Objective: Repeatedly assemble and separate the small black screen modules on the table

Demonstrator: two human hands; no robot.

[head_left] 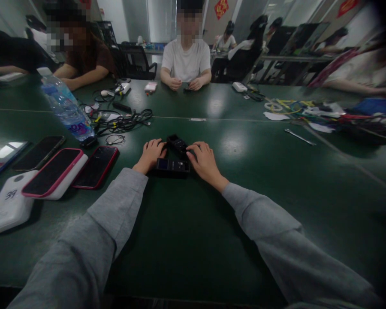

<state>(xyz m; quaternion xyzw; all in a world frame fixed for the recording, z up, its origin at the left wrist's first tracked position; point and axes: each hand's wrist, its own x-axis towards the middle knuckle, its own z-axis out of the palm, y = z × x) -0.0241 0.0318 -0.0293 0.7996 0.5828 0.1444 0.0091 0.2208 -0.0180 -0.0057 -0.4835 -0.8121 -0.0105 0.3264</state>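
Observation:
Two black box-shaped devices with small buttons lie on the green table between my hands. The nearer device point(173, 167) lies crosswise, with a small screen at its left end. Behind it the farther device point(177, 145) sits at a slant. My left hand point(152, 154) rests at their left side, fingers stretched out and apart, beside the nearer device's left end. From the right, my right hand point(204, 159) reaches in with spread, slightly bent fingers. Its fingertips are at the farther device's right end, touching or nearly so. Neither hand is wrapped round a device.
Several phones, including a pink-cased phone point(53, 172), and a white power bank point(12, 201) lie left. Water bottles point(67, 107) stand or lean near black cables point(125, 122). A wrench point(300, 137) and tangled wires point(296, 106) lie right. A person point(186, 60) sits opposite.

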